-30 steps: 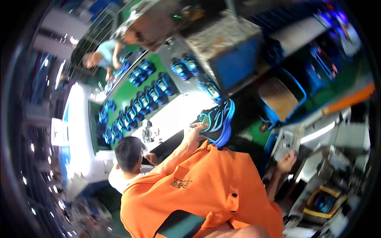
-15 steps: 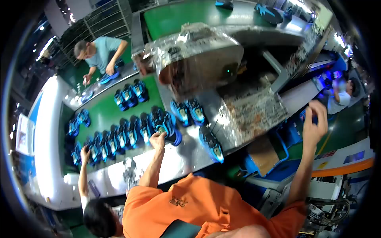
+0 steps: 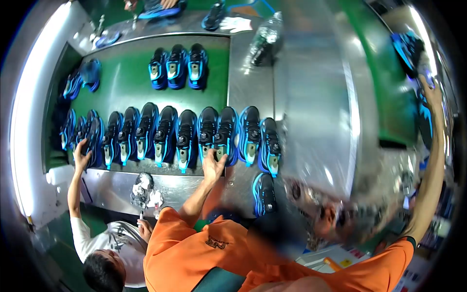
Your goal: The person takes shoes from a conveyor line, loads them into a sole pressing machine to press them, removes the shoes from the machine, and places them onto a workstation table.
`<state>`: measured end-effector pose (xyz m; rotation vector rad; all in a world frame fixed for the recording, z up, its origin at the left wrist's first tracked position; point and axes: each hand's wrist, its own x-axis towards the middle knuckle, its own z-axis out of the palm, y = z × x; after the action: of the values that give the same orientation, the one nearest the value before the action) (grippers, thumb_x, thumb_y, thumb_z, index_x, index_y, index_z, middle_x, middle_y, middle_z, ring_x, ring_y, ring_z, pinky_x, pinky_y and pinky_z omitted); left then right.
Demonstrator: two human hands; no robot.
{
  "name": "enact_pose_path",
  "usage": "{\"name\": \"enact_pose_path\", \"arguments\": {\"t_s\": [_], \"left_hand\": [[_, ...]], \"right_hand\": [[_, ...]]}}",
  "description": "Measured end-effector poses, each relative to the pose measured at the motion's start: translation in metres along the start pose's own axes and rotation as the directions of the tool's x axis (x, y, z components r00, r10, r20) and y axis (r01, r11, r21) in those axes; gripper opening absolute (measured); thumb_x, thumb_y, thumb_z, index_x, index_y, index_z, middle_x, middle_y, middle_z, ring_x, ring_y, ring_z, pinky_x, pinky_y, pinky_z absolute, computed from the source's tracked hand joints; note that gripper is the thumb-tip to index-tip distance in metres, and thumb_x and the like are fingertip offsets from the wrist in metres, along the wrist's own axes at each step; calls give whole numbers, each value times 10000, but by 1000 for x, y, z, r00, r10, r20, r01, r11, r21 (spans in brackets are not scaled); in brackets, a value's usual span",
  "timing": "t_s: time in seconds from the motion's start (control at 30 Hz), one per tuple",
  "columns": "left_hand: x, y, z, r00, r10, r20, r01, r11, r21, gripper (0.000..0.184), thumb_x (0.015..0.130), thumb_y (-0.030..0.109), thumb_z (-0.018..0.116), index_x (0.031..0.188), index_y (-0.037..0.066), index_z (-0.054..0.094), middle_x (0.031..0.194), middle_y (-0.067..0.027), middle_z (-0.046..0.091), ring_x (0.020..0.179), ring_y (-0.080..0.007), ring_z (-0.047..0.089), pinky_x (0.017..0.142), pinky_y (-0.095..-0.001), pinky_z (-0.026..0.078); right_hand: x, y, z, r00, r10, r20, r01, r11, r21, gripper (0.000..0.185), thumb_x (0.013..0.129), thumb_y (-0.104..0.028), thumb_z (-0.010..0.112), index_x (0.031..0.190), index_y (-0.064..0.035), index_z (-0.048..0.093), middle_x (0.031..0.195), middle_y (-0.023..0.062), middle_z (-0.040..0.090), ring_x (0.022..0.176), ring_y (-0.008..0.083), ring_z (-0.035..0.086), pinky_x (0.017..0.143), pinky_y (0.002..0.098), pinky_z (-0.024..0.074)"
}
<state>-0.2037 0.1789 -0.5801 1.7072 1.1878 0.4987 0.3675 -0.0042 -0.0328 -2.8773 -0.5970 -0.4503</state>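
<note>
Two shoes [image 3: 226,129] meet the left hand [image 3: 213,168], fingers parted; the right hand [image 3: 431,92], grip unclear, now reaches another shoe [image 3: 410,51].

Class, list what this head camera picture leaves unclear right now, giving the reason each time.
All in the head view:
- Right hand's grip on the shoe above: blurred, near the right edge.
- Left hand's grip on the shoe heels: its fingers cover the contact.
- Far worker's head: cut off by the top edge.
- Dark shape by the orange shirt: too blurred to name.
</note>
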Motion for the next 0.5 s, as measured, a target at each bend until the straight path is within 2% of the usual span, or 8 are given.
{"name": "enact_pose_path", "arguments": {"t_s": [0.07, 0.1, 0.23, 0.27, 0.37, 0.43, 0.47, 0.5], "left_hand": [[-1, -3, 6, 997, 34, -67, -30, 997, 64, 393, 749, 234, 757, 987, -15, 567, 738, -189, 627, 659, -327, 624, 624, -396, 485], [-3, -3, 7, 998, 47, -51, -42, 995, 95, 418, 779, 229, 727, 1069, -10, 544, 802, -234, 643, 737, -414, 637, 662, -444, 498], [-6, -4, 12, 994, 71, -88, -66, 996, 59, 412, 786, 245, 718, 1068, -2, 545, 835, -235, 641, 739, -423, 626, 665, -473, 489], [-5, -5, 14, 993, 52, -107, -34, 986, 161, 396, 773, 247, 748, 1033, 23, 551, 743, -206, 617, 659, -376, 616, 622, -425, 484], [-7, -12, 16, 985, 103, -139, -88, 990, 110, 369, 783, 251, 735, 1019, 23, 566, 751, -209, 614, 664, -374, 607, 623, -422, 480], [-5, 9, 1, 999, -15, -34, 14, 1000, -3, 370, 780, 234, 741, 1016, 2, 576, 763, -202, 621, 679, -338, 608, 628, -406, 478], [-3, -1, 5, 996, 69, -60, -68, 998, 18, 330, 797, 199, 715, 1027, 12, 570, 763, -207, 623, 678, -335, 632, 625, -412, 486], [-3, -7, 9, 989, 117, -93, -117, 993, 4, 329, 794, 205, 722, 1015, 10, 576, 764, -211, 624, 674, -343, 626, 625, -412, 484]], "right_hand": [[31, -20, 21, 996, 76, 46, -78, 997, 24, 1011, 704, -658, 701, 1412, -12, 380, 994, 177, 660, 752, 200, 595, 583, 332, 460], [44, -27, 34, 995, 89, 37, -91, 994, 68, 1012, 693, -664, 705, 1403, -13, 395, 1029, 191, 651, 843, 229, 606, 669, 356, 483], [67, -52, 56, 994, -32, 107, 9, 977, 213, 782, 734, -493, 743, 1316, -26, 510, 1172, 160, 615, 1038, 246, 587, 901, 356, 456], [68, -51, 56, 992, -51, 119, 23, 974, 227, 737, 744, -458, 750, 1301, -28, 530, 1194, 151, 609, 1059, 244, 581, 930, 351, 446], [5, -85, 39, 977, -159, 144, 92, 917, 389, 850, 711, -448, 763, 1370, -20, 440, 1292, 158, 541, 1135, 249, 536, 980, 349, 406], [-14, -67, 39, 966, -248, 65, 218, 928, 302, 961, 678, -424, 767, 1436, -17, 338, 1343, 172, 489, 1172, 254, 507, 1000, 357, 390], [-18, -50, 26, 963, -260, 72, 244, 953, 180, 996, 678, -400, 756, 1466, -14, 283, 1353, 179, 472, 1166, 246, 501, 996, 360, 393], [-59, -62, 6, 949, -307, 66, 284, 930, 233, 1055, 632, -383, 781, 1467, 2, 263, 1389, 200, 432, 1242, 277, 443, 1048, 366, 336]]}}
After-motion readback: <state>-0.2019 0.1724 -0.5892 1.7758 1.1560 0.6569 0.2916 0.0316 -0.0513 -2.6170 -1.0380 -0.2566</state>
